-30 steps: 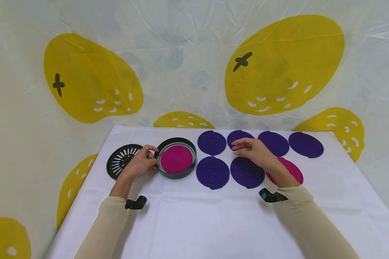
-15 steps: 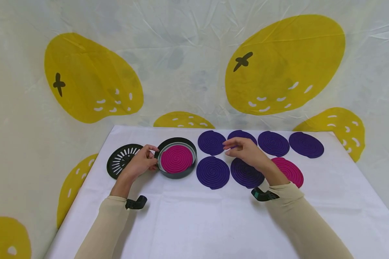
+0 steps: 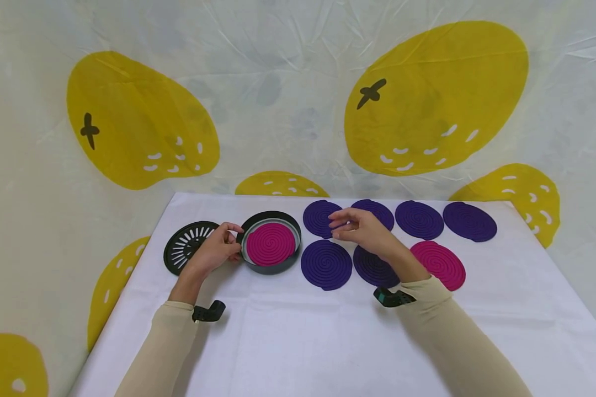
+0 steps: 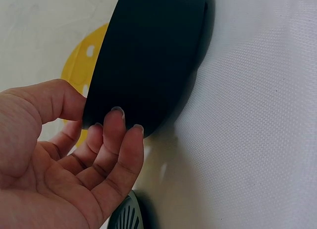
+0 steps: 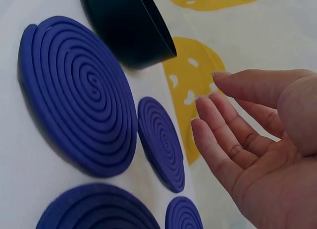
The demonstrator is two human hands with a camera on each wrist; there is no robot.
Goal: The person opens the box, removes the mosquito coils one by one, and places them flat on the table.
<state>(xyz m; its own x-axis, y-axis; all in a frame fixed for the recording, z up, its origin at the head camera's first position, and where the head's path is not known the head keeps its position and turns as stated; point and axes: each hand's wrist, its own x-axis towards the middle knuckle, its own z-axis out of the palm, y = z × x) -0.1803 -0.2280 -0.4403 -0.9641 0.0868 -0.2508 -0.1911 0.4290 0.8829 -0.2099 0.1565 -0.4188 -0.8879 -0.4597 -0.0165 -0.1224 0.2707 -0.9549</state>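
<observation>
At the left, my left hand (image 3: 214,249) pinches the side of a round dark tin (image 3: 268,269). In the left wrist view its fingertips (image 4: 117,117) lie against the tin's outer wall, with one digit at the rim. A pink spiral mosquito coil (image 3: 270,244) lies flat inside the tin. My right hand (image 3: 370,234) hovers over the purple coils with loosely bent fingers and nothing between them. From above it overlaps a back-row purple coil (image 3: 318,218) and partly covers a front purple coil (image 3: 372,267). The right wrist view shows a purple coil (image 5: 81,95) lying beside the hand.
A black slotted round lid (image 3: 182,248) lies left of the tin, partly behind my left hand. Several purple coils, such as the far-right one (image 3: 469,221), line the back edge. Another pink coil (image 3: 439,264) lies front right. Everything rests on a white cloth (image 3: 298,336).
My right hand has moved left, from over the second back-row coil toward the first, uncovering more of the right pink coil. My left hand and the tin have stayed put.
</observation>
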